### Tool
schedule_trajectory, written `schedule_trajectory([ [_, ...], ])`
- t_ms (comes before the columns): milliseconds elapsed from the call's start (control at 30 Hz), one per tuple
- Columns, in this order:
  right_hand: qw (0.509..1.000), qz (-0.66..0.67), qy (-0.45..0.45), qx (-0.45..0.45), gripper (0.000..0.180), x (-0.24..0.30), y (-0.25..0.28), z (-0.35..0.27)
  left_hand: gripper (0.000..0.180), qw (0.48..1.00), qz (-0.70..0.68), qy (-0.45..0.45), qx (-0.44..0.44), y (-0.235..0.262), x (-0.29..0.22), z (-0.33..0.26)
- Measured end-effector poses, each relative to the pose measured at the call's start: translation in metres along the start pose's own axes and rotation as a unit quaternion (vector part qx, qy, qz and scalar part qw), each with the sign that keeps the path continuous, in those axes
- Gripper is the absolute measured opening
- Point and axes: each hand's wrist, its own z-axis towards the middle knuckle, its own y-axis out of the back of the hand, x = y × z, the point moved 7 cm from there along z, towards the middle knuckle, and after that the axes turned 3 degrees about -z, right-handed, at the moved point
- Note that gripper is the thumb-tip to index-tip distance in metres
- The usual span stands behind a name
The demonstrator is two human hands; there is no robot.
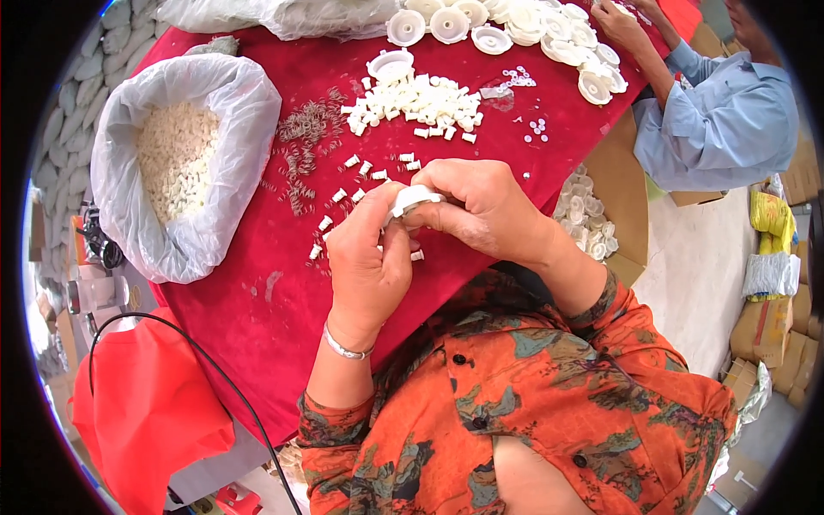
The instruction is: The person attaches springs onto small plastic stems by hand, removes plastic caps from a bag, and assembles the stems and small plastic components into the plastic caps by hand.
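Note:
Between my two hands, above the red cloth, is a round white plastic cap (415, 199). My left hand (371, 253) pinches its left side, and my right hand (485, 206) grips it from the right with thumb and fingers. The fingers cover much of the cap. On the cloth around my hands lie several small white plastic spools (378, 174), some with springs about them. Beyond them is a heap of similar white plungers (416, 105). Left of that heap spreads a tangle of small metal springs (307, 129).
A plastic-lined bag (245, 94) of small pale parts stands at the left. White disc caps (549, 30) pile up at the far edge, with small white rings (518, 77) nearer. Clear cups (586, 215) fill a carton at right. A co-worker's blue sleeve (712, 120) shows far right.

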Motion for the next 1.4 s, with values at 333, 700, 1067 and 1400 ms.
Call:
schedule_trajectory([
  [333, 0.982, -0.111, 0.133, -0.077, 0.016, 0.025, 0.012, -0.004, 0.034, 0.965, -0.255, 0.030, -0.051, -0.001, 0.007, -0.004],
  [700, 0.937, -0.215, 0.229, -0.155, 0.019, 0.032, 0.011, -0.017, 0.038, 0.820, -0.513, 0.249, 0.036, -0.010, 0.030, -0.006],
  [1067, 0.995, 0.038, 0.055, -0.068, 0.038, 0.006, 0.016, -0.010, 0.047, 0.925, -0.343, 0.132, -0.096, 0.007, 0.021, -0.003],
  [1400, 0.954, 0.260, -0.149, 0.013, 0.029, -0.033, -0.009, -0.017, 0.046, 0.945, -0.297, 0.128, -0.054, -0.005, 0.019, 0.000],
])
